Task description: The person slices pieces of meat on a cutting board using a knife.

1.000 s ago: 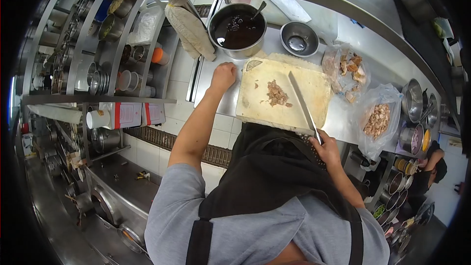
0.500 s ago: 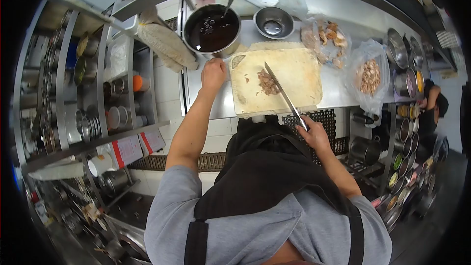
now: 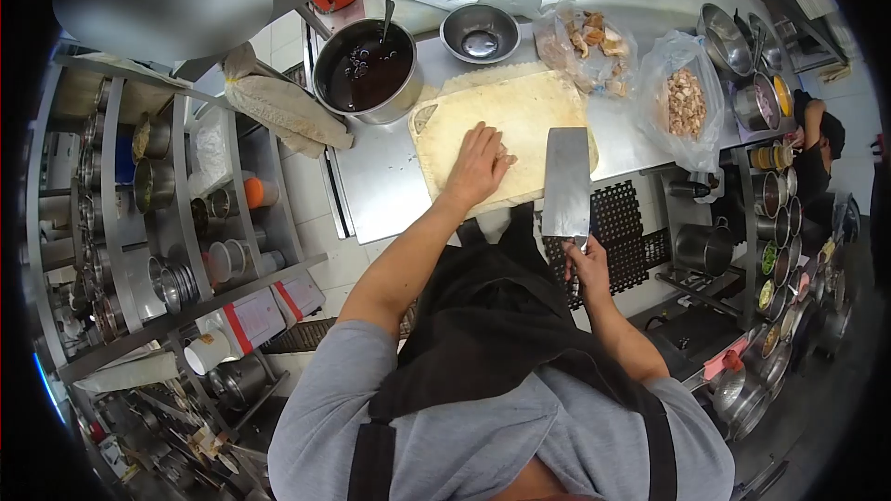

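One cleaver [image 3: 567, 181] is clamped in the right hand [image 3: 588, 267] | the cutting board [image 3: 536, 111] is overlaid by the left hand [image 3: 477, 169], whose hold underneath cannot be told

Cream cutting board [image 3: 543, 111], silver-grey cleaver [image 3: 567, 181], black apron [image 3: 492, 343], grey shirt [image 3: 325, 399].

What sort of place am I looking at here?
Probably a restaurant kitchen: a cleaver in the right hand by a cutting board, a large pot of dark liquid on the metal counter, and crowded shelves.
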`<control>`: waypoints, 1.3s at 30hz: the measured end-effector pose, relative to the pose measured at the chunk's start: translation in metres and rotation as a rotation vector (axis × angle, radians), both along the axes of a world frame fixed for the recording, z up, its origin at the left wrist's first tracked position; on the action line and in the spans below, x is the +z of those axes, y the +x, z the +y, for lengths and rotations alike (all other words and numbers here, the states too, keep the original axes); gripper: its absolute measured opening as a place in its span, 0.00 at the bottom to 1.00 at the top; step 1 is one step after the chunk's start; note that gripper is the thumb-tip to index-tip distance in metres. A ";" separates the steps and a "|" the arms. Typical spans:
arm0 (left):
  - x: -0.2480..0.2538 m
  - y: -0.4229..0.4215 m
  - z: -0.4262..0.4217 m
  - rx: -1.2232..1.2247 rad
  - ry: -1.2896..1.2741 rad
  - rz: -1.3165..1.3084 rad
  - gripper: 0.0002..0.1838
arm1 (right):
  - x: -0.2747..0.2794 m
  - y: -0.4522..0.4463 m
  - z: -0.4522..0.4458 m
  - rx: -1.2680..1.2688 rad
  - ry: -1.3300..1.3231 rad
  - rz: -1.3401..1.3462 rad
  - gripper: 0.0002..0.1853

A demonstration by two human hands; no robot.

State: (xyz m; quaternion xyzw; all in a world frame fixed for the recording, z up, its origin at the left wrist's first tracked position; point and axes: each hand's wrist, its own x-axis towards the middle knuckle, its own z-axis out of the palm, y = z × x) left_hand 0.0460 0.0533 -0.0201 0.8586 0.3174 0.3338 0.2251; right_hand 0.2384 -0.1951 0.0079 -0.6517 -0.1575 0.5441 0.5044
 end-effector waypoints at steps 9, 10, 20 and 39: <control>-0.003 0.008 -0.014 0.213 -0.045 0.022 0.26 | -0.012 -0.046 0.057 0.341 -0.056 0.001 0.11; -0.005 0.014 -0.013 0.284 -0.037 -0.007 0.27 | -0.010 -0.051 0.065 0.416 -0.047 -0.019 0.12; 0.020 0.111 0.011 0.353 -0.323 -0.234 0.20 | 0.056 0.010 0.083 0.375 0.002 -0.057 0.15; 0.105 0.495 0.096 -0.405 -0.132 -0.106 0.12 | 0.123 0.214 -0.009 -0.382 0.040 -0.150 0.09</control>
